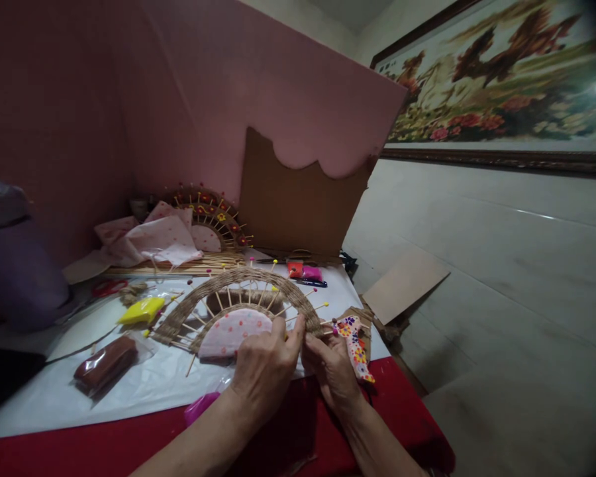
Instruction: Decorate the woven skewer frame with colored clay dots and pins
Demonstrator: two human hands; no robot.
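Observation:
A fan-shaped craft piece (189,306), woven of brown twine over thin wooden sticks, stands over the white sheet. Coloured balls tip its sticks, and a pale half-round cloth with red dots (236,331) fills its centre. My left hand (265,361) is closed at the lower right of the fan, fingertips against the twine band. Close beside it, my right hand (334,371) pinches the band's right end between thumb and fingers. The fingertips of both hands partly hide that end. Just right of my right hand lies a flower-patterned cloth piece (356,350).
A brown clay pack (105,364), a yellow pack (142,310) and a magenta pack (198,409) lie about the fan. Behind are another decorated fan (231,225), dotted cloth (161,237) and upright cardboard (298,199). A purple bottle (17,271) stands left.

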